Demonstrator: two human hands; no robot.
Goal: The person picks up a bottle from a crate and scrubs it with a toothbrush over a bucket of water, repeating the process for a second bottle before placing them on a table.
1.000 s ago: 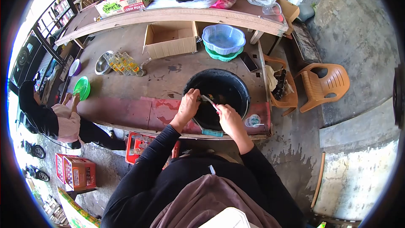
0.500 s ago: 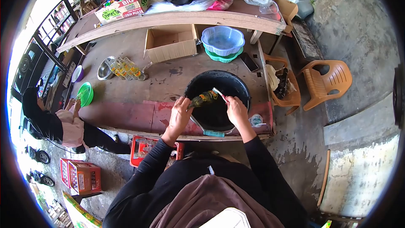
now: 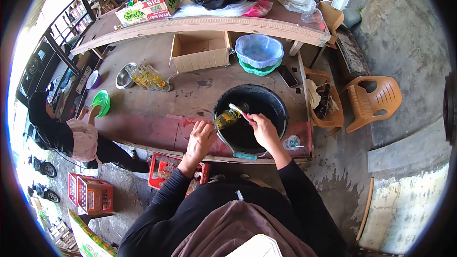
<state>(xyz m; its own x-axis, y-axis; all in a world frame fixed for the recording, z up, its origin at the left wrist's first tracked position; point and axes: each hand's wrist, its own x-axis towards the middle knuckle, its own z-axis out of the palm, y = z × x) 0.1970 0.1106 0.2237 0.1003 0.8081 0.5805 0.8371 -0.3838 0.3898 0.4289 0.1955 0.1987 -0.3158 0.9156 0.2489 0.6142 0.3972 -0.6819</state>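
Observation:
My left hand (image 3: 201, 139) is closed round one end of a glass bottle (image 3: 225, 121) with a yellow printed label, tilted over the left side of a black bucket (image 3: 256, 93). In my right hand (image 3: 263, 132) is a small brush (image 3: 239, 110), with a red-pink handle and a pale head that lies against the bottle's upper side. Dark liquid seems to fill the lower part of the bucket. Its blue-green handle grip (image 3: 245, 155) hangs at the near side. A lidded plastic cup (image 3: 292, 142) stands to the right of the bucket.
Several similar bottles (image 3: 151, 78) lie by a metal bowl (image 3: 124, 77). Behind are an open carton (image 3: 200, 61), blue and green basins (image 3: 259, 50) and a phone (image 3: 287, 75). A red crate (image 3: 159, 159) sits below the table edge. At left, another person (image 3: 81, 138) handles a green bowl (image 3: 101, 103).
The bottle has turned, so its label sits differently. The brush has moved left along it, away from the far end. The whole view has shifted slightly.

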